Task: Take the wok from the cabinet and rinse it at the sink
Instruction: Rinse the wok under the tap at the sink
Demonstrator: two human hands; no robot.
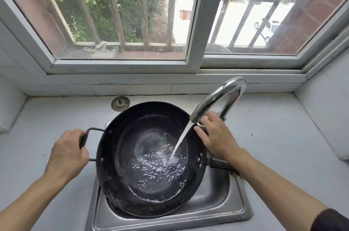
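Two hands work at the sink (222, 210): our left hand (67, 152) is clenched round the loop handle of the wok (151, 157), which sits tilted in the basin. Our right hand (215, 136) rests relaxed at the wok's far rim, beside the tap (217, 98). Water (181, 139) streams into the wok and pools there.

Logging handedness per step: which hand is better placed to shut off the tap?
Right. The right hand already lies by the tap, near its base, and holds nothing visible. The left hand grips the wok by its loop handle, steadying it.
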